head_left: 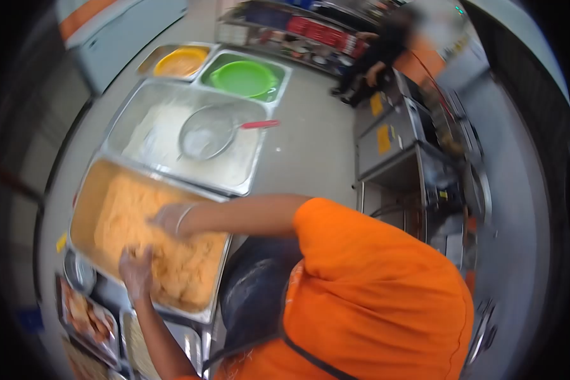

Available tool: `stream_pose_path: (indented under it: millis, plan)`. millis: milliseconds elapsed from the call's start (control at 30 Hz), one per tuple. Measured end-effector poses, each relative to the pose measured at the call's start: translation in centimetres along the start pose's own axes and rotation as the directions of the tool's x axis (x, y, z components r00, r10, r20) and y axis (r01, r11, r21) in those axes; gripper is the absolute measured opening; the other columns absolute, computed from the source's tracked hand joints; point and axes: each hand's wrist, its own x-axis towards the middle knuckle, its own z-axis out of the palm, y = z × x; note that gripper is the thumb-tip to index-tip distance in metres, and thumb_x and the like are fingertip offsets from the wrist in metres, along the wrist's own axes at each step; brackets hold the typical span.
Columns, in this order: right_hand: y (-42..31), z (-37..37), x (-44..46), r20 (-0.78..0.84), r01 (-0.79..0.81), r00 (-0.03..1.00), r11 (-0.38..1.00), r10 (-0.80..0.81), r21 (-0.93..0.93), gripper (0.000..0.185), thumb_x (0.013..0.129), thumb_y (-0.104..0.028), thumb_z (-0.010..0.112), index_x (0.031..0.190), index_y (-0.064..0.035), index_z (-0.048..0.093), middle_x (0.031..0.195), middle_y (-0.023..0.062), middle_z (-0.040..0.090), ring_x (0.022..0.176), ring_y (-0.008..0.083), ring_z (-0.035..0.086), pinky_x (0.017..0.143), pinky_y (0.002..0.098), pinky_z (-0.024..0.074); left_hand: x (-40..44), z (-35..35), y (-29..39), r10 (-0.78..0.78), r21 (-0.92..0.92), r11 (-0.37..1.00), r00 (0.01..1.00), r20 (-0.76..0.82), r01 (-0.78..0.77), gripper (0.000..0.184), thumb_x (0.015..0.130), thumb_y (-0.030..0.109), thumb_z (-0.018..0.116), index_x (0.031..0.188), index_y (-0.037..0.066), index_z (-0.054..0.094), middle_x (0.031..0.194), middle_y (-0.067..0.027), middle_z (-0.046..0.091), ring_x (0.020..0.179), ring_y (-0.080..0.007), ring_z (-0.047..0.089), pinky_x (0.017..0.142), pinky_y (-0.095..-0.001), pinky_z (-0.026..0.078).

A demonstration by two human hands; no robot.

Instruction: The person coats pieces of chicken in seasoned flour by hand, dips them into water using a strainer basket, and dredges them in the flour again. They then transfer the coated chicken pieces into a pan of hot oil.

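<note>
- Inside the deep metal pan (87,212), beside the tray of white flour (147,130), lie orange crumbs (125,212).
- Left hand (137,272): fingers curled at the crumbs; I can't tell if they pinch anything.
- Right hand (171,219): reaching in, too blurred to tell its grip.
- Light, low strokes would best avoid spills.

Breading mix (196,263), one batch: orange, powdery, loose, uneven. Spread across the floor of a deep rectangular steel pan (85,209); darker, coarser clumps (180,291) toward the rim nearest the person's apron.
</note>
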Motion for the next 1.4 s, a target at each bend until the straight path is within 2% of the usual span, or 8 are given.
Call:
stream_pose_path:
  millis: [267,400,467,633,833,1133,1200,1400]
  plan:
    - [-2.7,0.5,4.2,-0.076,0.035,0.997,0.989,-0.025,0.141,0.043,0.072,-0.017,0.069,0.112,-0.0028,0.061,0.100,0.0173,0.069,0.099,0.0355,0.065,0.083,0.0413,0.0534,-1.9,-0.3,1.2,-0.237,-0.755,0.633,0.971,0.020,0.170,0.028,0.092,0.016,0.064,0.116,0.003,0.056,0.097,-0.0089,0.065,0.088,-0.0183,0.063,0.076,-0.0307,0.050]
    - [-0.2,0.9,6.1,-0.111,-0.043,0.991,0.964,0.074,0.261,0.040,0.075,-0.024,0.070,0.110,-0.0058,0.064,0.104,0.0160,0.069,0.101,0.0336,0.065,0.082,0.0397,0.0543,-2.2,-0.8,-5.5,-0.008,0.441,0.896,0.993,0.115,-0.043,0.029,0.091,0.029,0.061,0.097,0.000,0.065,0.079,-0.0174,0.069,0.081,-0.0346,0.066,0.072,-0.0402,0.051]
    - [0.8,-0.5,6.6,-0.124,0.014,0.992,0.955,0.024,0.296,0.044,0.077,-0.029,0.071,0.115,-0.0088,0.064,0.109,0.0158,0.068,0.105,0.0327,0.064,0.088,0.0397,0.0524,-3.3,-1.7,3.8,-0.249,0.399,0.914,0.885,0.394,0.079,0.039,0.090,0.032,0.060,0.111,0.000,0.062,0.106,-0.0247,0.064,0.099,-0.0427,0.060,0.086,-0.0467,0.047]
    - [6.4,-15.7,3.4,-0.111,-0.027,0.992,0.967,0.056,0.253,0.056,0.076,-0.047,0.073,0.119,-0.0104,0.065,0.113,0.0172,0.067,0.106,0.0330,0.063,0.092,0.0401,0.0497,-4.1,6.0,3.7,0.072,0.269,0.955,0.976,0.207,-0.128,0.054,0.085,0.038,0.068,0.118,-0.004,0.060,0.119,-0.0266,0.059,0.115,-0.0399,0.053,0.100,-0.0452,0.042]
    - [19.6,-31.7,3.6,-0.345,-0.179,0.920,0.982,0.186,0.053,0.049,0.075,-0.047,0.073,0.110,-0.0132,0.070,0.103,0.0116,0.071,0.095,0.0257,0.068,0.086,0.0353,0.0526,-2.8,9.0,7.4,-0.257,0.434,0.885,0.954,0.151,0.170,0.058,0.078,0.036,0.075,0.120,-0.001,0.060,0.132,-0.0265,0.049,0.121,-0.0394,0.048,0.100,-0.0473,0.043]
    - [49.8,-29.8,19.6,-0.463,-0.287,0.813,0.935,0.352,0.207,0.038,0.080,-0.028,0.069,0.114,-0.0114,0.069,0.116,0.0150,0.067,0.109,0.0320,0.064,0.095,0.0389,0.0496,-3.2,11.4,9.2,-0.510,0.388,0.799,0.860,0.031,0.460,0.059,0.080,0.033,0.074,0.125,-0.001,0.058,0.130,-0.0259,0.052,0.122,-0.0413,0.048,0.106,-0.0479,0.038]
    - [52.3,-29.3,20.3,-0.287,-0.463,0.880,0.816,0.377,-0.346,0.033,0.080,-0.024,0.069,0.111,-0.0150,0.069,0.111,0.0147,0.069,0.102,0.0323,0.066,0.087,0.0395,0.0521,-3.5,11.5,9.8,-0.607,0.282,0.769,0.793,0.042,0.574,0.060,0.081,0.034,0.073,0.126,-0.002,0.056,0.131,-0.0262,0.052,0.124,-0.0415,0.047,0.107,-0.0483,0.037]
    - [51.3,-31.4,13.8,-0.307,-0.411,0.881,0.904,0.360,-0.119,0.030,0.089,-0.029,0.056,0.104,-0.0078,0.069,0.106,0.0183,0.069,0.095,0.0305,0.067,0.078,0.0432,0.0520,-3.9,12.4,6.2,-0.554,0.349,0.752,0.823,-0.124,0.559,0.077,0.088,0.045,0.062,0.145,0.001,0.036,0.152,-0.0274,0.028,0.139,-0.0444,0.029,0.114,-0.0474,0.028]
